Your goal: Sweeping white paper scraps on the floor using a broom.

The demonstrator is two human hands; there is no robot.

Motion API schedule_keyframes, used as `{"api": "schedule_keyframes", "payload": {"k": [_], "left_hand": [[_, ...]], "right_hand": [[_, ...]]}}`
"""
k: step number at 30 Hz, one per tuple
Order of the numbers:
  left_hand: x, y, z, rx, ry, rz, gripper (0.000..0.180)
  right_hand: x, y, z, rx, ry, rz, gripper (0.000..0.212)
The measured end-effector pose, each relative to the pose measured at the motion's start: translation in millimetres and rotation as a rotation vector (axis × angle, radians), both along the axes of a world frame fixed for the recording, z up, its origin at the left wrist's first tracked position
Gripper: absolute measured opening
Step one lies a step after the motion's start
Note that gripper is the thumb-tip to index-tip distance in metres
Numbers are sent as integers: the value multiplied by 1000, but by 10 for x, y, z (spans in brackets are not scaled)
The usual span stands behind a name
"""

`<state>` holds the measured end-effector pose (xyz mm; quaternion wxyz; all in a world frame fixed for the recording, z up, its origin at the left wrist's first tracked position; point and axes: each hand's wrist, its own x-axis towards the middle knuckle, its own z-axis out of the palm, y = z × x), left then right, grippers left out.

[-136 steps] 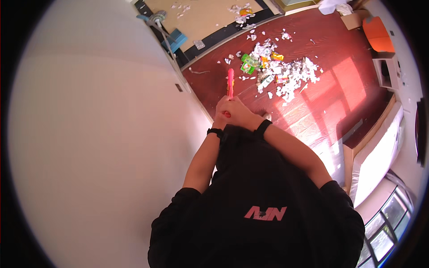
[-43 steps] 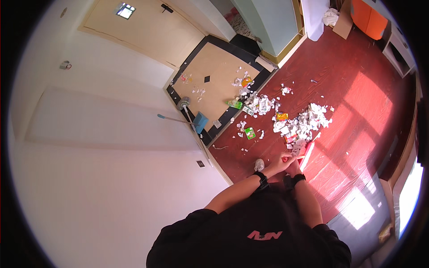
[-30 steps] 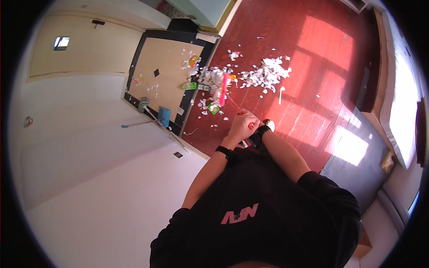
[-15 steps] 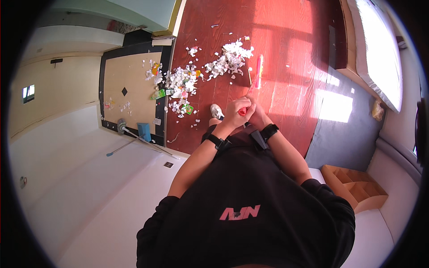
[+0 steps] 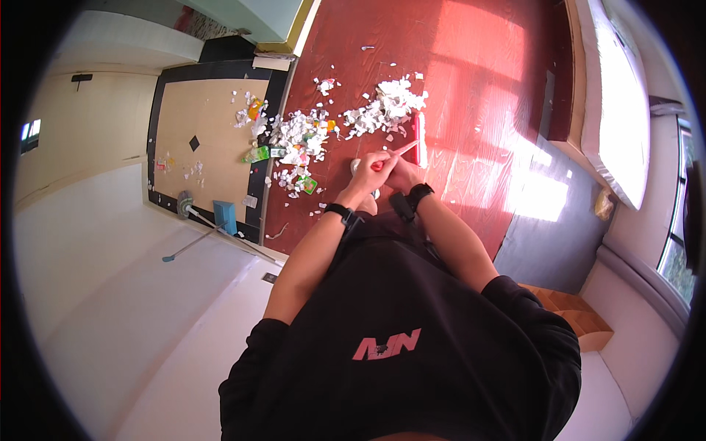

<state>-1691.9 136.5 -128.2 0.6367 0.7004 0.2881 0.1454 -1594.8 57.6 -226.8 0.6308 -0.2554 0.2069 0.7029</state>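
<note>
Both my hands are wrapped round the thin red handle of a broom (image 5: 420, 140). My left hand (image 5: 368, 176) grips near the handle's top end, a red tip showing above the fist. Close beside it, my right hand (image 5: 403, 175) holds the shaft a little lower; its fingers are partly hidden. The long red-and-white broom head rests on the red wood floor, along the right side of a heap of torn white paper (image 5: 390, 103). A second heap of paper scraps (image 5: 294, 136) lies to the left, mixed with green and orange wrappers.
More scraps and an orange wrapper (image 5: 254, 110) spread over the beige tiled doorway floor (image 5: 173, 110). A blue dustpan (image 5: 225, 215) and a mop (image 5: 184, 206) lean by the left wall. At right stand a bed (image 5: 610, 95) and a wooden shelf unit (image 5: 573, 316).
The broom head has moved left and slightly nearer, up against the right side of the far heap. Both hands have shifted left with the handle, and the view has turned a little.
</note>
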Motion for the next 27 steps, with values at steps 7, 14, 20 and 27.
{"api": "schedule_keyframes", "payload": {"k": [7, 14, 20, 27], "left_hand": [[-462, 615, 371, 359, 45, 113, 22], [7, 417, 792, 513, 75, -23, 13], [604, 455, 1118, 551, -65, -107, 13], [1415, 586, 948, 338, -271, -103, 21]], "right_hand": [[-460, 846, 421, 404, 95, 170, 24], [25, 631, 989, 461, 26, 160, 20], [608, 417, 1361, 391, -87, 52, 19], [1425, 449, 1285, 303, -120, -35, 18]]}}
